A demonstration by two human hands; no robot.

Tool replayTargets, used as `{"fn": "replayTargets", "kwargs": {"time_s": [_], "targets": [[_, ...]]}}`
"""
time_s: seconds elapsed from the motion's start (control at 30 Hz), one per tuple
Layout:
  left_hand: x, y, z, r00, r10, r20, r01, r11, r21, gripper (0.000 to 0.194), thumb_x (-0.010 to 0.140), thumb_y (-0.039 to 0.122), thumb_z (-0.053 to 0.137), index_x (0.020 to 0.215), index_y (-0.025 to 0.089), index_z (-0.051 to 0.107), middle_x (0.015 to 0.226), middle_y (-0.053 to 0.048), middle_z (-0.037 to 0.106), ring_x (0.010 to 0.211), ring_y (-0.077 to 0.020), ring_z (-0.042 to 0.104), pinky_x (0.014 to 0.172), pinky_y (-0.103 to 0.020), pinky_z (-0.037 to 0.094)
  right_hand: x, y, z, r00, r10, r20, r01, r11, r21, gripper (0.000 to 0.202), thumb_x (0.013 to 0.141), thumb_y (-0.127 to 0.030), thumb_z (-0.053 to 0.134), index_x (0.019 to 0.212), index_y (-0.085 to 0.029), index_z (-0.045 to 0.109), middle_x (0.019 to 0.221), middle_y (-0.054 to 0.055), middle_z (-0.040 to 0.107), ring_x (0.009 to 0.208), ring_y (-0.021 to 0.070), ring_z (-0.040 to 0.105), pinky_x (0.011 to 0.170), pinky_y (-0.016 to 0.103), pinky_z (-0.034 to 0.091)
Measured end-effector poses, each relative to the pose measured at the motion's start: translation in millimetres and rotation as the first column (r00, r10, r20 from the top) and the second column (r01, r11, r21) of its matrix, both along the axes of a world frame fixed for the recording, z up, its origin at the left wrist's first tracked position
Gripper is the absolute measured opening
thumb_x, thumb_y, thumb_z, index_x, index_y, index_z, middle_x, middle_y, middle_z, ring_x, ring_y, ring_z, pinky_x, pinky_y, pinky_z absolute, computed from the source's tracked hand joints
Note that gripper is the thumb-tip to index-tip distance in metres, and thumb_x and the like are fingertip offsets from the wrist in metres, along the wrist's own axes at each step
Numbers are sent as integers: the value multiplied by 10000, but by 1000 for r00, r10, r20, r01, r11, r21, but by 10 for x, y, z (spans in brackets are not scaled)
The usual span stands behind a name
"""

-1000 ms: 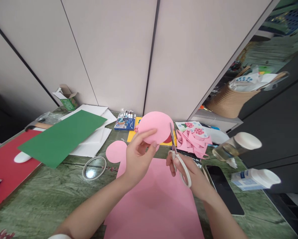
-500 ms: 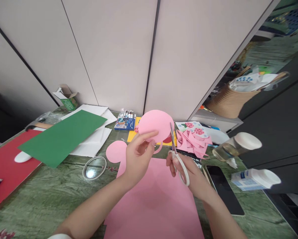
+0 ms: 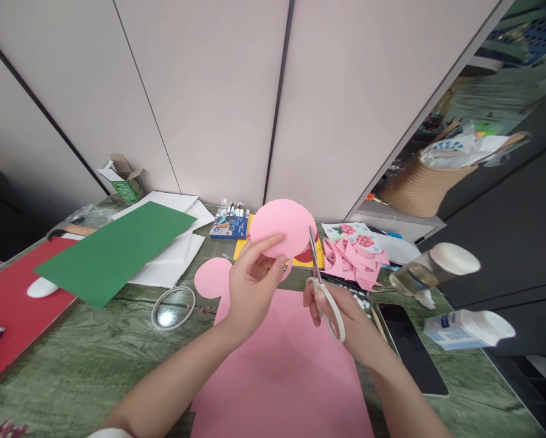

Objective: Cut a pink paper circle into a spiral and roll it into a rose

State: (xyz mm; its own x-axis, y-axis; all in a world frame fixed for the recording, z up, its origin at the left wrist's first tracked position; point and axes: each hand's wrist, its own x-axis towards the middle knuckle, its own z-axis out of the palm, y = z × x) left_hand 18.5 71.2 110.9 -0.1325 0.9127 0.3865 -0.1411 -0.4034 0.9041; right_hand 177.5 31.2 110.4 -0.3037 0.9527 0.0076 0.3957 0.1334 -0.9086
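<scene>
Pinching the lower rim of a pink paper disc [image 3: 282,225] between thumb and fingers, the left hand [image 3: 252,283] holds it raised over the far part of the desk [image 3: 140,359], toward the edge along the wall panels. The right hand [image 3: 339,310] is closed around the white handles of the scissors [image 3: 317,282], blades pointing to the far edge and standing at the disc's right side. Whether paper lies between the blades cannot be confirmed. A narrow pink strip [image 3: 288,271] shows below the disc; its attachment is unclear.

Risks, in the inspector's judgement: the disc is gripped only at its lower rim, so it could flex or swivel under blade pressure and leave a notched outline. The loose strip could foul the blades. The left fingertips would be exposed should the disc be turned without shifting the grip.

Nearer the desk's front edge lies a large pink sheet [image 3: 282,359]; a dropped disc could blend into it. Pink scraps [image 3: 352,261] sit near the far right corner, presenting similar confusion.
</scene>
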Motion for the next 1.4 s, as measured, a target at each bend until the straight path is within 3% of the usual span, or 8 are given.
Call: {"fn": "replayTargets", "kwargs": {"time_s": [0.57,0.9,1.17,1.4], "targets": [[-26,7,-26,999,-15,-40,18,998,61,201,778,202,606,966,243,665,973,-37,638,841,-134,608,674,-216,516,2,-7,6,1000,-18,-12,19,1000,24,353,935,-447,299,738,-197,453,596,-29,456,588,127,409,565,260,298],[-26,7,-35,997,25,-77,-25,1000,3,289,784,253,607,1070,272,641,1096,-38,649,977,-179,607,824,-296,516,2,-1,15,999,-6,31,6,1000,9,354,941,-432,300,772,-192,497,609,-26,463,601,127,429,586,261,322],[1,8,-16,999,43,-17,-43,999,-20,328,751,270,642,1079,266,636,1068,-51,659,918,-179,628,716,-284,557,-17,0,27,999,2,40,-2,1000,2,367,934,-450,305,739,-194,482,599,-24,454,589,132,425,583,265,319],[-6,-16,-5,999,4,-44,-4,1000,-18,293,741,243,650,1034,242,655,1058,-56,658,888,-160,628,723,-252,546,-12,-11,4,1000,-6,-10,7,1000,16,351,938,-439,297,759,-197,476,626,-20,454,614,136,427,593,273,316]]}}
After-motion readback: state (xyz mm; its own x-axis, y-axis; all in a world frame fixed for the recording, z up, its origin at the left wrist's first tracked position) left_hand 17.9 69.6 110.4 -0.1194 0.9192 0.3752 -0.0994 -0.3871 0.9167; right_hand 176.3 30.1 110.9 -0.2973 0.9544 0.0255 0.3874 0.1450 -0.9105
